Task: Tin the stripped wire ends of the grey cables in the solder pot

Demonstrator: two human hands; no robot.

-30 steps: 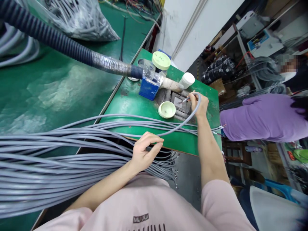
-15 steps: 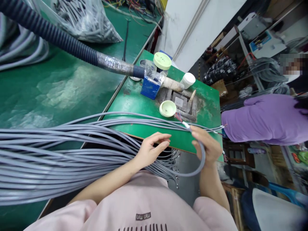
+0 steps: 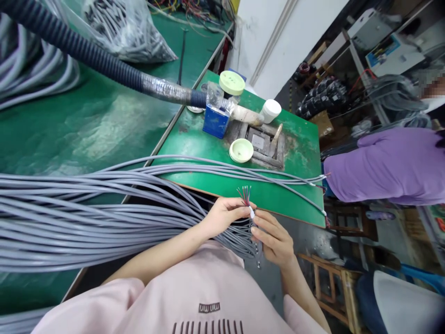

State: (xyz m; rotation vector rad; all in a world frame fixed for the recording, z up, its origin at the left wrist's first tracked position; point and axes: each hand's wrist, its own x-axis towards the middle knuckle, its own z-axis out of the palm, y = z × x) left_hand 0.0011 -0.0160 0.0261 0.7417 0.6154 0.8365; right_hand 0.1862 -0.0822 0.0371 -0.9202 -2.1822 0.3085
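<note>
A cable end (image 3: 251,212) with white wrapping and a fan of thin red and dark wires (image 3: 246,197) stands up between my two hands, over the front edge of the green bench. My left hand (image 3: 222,217) pinches it with thumb and forefinger at the base of the wires. From the other side, the fingers of my right hand (image 3: 274,236) close on the white-wrapped part; the cable below is mostly hidden. A thick bundle of grey cables (image 3: 97,218) runs from the left beneath my left forearm. More grey cables (image 3: 222,170) lie across the bench, their stripped ends past the right edge.
Behind the cables sit a pale green dish (image 3: 241,150), a grimy square metal fixture (image 3: 259,144), a white tub (image 3: 270,111) and a blue box (image 3: 215,121) under a ribbed hose (image 3: 104,62). A bag of cable pieces (image 3: 128,32) lies back left. A person in purple (image 3: 382,169) is at right.
My right hand has come left and toward me with the cable end, meeting my left hand, which now pinches it. Another cable now lies slanting across the bench's right side.
</note>
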